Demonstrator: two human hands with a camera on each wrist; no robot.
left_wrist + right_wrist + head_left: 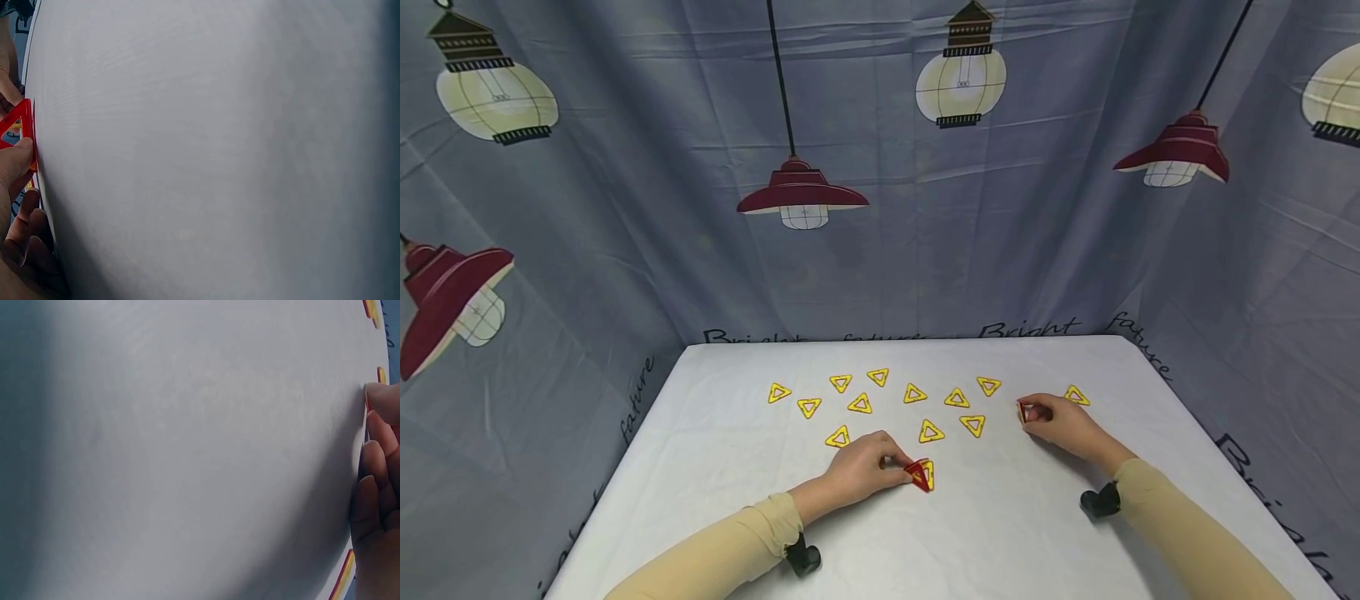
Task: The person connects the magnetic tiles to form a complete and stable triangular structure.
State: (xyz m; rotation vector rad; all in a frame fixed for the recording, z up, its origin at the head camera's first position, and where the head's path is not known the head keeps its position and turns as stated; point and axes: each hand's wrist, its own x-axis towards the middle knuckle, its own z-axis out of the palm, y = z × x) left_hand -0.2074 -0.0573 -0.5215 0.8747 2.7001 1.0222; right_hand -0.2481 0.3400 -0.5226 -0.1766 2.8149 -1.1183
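Near the middle front of the table, my left hand (867,469) pinches a red triangular tile (917,475) between thumb and fingers. That tile stands tilted against a yellow triangular tile (929,473); whether the two are joined I cannot tell. The left wrist view shows the thumb on the red frame (25,115), which has an open centre. Farther right, my right hand (1063,423) pinches another triangular tile (1022,412), seen nearly edge-on with a red face. In the right wrist view the right hand (381,469) is close to the tabletop and its fingers mostly hide that tile.
Several yellow triangular tiles lie flat and spread over the white table (737,467), among them one (931,431) beyond the left hand and one (1077,395) just behind the right hand. A grey curtain (880,267) with printed lamps surrounds the table's far and side edges.
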